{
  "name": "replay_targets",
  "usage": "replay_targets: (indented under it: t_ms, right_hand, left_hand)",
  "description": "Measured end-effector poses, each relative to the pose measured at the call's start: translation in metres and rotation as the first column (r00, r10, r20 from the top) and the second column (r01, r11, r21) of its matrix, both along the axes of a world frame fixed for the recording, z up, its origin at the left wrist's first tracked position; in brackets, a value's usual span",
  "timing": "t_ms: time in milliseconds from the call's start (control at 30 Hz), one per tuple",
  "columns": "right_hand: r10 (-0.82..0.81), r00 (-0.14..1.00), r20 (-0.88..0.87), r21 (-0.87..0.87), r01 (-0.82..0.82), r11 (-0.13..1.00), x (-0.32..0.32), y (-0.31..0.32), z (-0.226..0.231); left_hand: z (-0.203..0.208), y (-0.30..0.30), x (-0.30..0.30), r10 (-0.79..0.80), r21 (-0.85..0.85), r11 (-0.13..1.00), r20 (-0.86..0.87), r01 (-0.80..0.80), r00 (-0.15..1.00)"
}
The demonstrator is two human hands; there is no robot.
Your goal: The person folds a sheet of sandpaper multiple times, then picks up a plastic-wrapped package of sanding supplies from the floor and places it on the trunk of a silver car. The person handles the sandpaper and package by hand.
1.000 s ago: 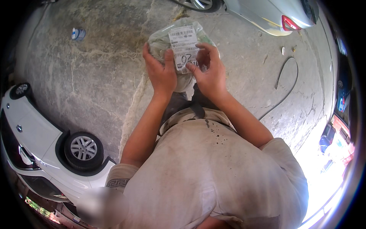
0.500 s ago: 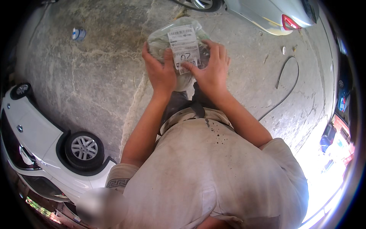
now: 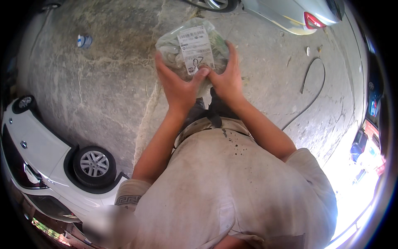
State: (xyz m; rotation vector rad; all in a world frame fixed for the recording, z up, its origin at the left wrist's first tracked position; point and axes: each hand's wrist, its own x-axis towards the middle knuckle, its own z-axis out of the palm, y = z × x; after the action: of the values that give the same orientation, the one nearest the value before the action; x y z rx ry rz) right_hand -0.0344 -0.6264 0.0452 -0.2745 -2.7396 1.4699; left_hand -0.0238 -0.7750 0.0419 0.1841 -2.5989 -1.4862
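Note:
Between my hands is a clear, greenish plastic bag (image 3: pixel 169 45), held up in front of my waist. A white printed label (image 3: pixel 196 46) with a barcode and black handwriting covers its middle. My left hand (image 3: pixel 178 85) grips the bag's left side, its thumb reaching to the label's lower edge. On the other side my right hand (image 3: pixel 229 79) holds the bag, fingers around its edge and thumb beside the left one. What the bag contains is hard to make out through the plastic.
Cracked concrete floor (image 3: pixel 112 79) surrounds me. A white car (image 3: pixel 45 153) with a wheel (image 3: pixel 94 164) stands at left, a silver car (image 3: pixel 277 16) at the top right. A blue-and-white container (image 3: pixel 84 41) sits far left; a thin dark hose (image 3: pixel 314 99) curves on the right.
The bag has shifted slightly left and tilted a little. My left thumb has moved right onto the label's lower edge, meeting the right thumb. Both hands keep their hold.

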Motion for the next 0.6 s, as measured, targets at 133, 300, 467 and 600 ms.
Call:
replay_targets:
  t_ms: [133,300,467,600]
  right_hand:
    - [-0.005,1.000,0.030,0.000,0.005,1.000,0.001,-0.001,0.005]
    - [0.016,1.000,-0.010,-0.027,-0.017,0.999,0.000,-0.002,0.000]
    - [0.056,0.996,-0.064,0.027,-0.054,0.998,0.001,0.001,-0.015]
    - [0.059,0.995,-0.077,0.036,-0.056,0.998,0.001,0.001,-0.017]
  left_hand:
    - [-0.010,0.002,0.001,0.029,-0.003,1.000,-0.016,-0.029,0.999]
    - [-0.021,-0.001,-0.003,0.056,0.070,0.996,-0.046,-0.053,0.997]
    - [-0.019,-0.001,-0.003,0.060,0.053,0.997,-0.066,-0.057,0.996]
    - [-0.024,-0.002,-0.001,0.018,-0.020,1.000,-0.059,-0.019,0.998]
